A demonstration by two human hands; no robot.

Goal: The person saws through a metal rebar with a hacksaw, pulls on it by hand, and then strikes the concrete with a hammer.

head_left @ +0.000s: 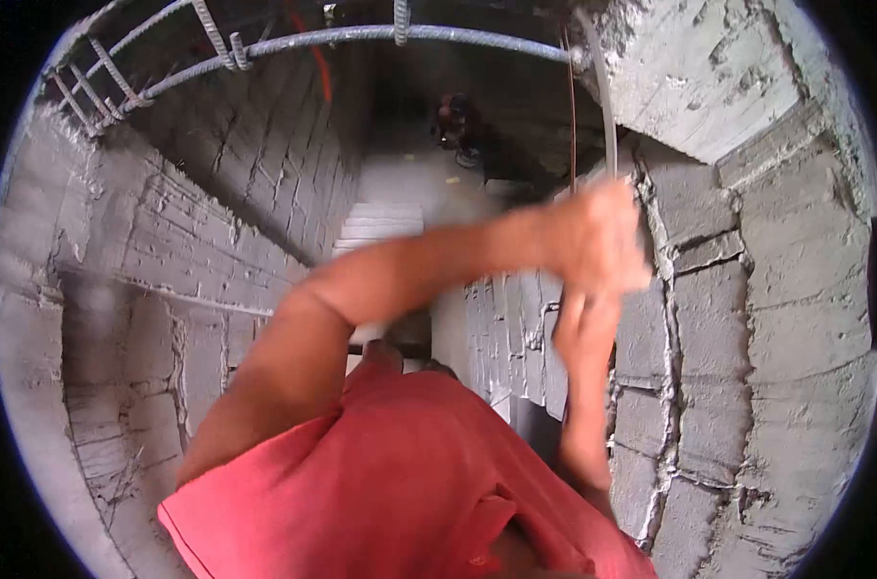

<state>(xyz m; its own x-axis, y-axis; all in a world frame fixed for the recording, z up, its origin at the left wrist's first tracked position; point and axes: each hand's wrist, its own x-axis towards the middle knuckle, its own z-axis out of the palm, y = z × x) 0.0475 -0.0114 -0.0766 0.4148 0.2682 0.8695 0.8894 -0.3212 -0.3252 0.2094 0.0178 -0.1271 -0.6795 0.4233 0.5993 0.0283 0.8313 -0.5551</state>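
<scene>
A steel rod (607, 116) runs down from the top edge of the view, close along the corner of the grey block wall (776, 318) on the right, and I see it vanish into the person's left hand (602, 236), which is clenched around it at head height. The left arm crosses the whole view from the lower left to reach it. The right hand (583, 323) sits just beneath, touching the left. It is too blurred for me to tell whether its fingers close on the rod or only rest against the wall. I judge the hands are stacked this way because a stiff bar so near a wall leaves room for little else, and two hands close together give firmer purchase. A thin wire (571, 116) hangs just beside the rod. At the top the rod meets a horizontal bar (361, 36) spanning the opening, though the joint is cut off from me. More ribbed bars (100, 87) lie at the upper left corner, above the left wall (168, 241). A red shirt (390, 482) fills the bottom edge and hides the rod's lower end and the floor. Far below, pale stairs (380, 227) descend, and a dim figure (455, 121) stands there, too small and dark to make out.
</scene>
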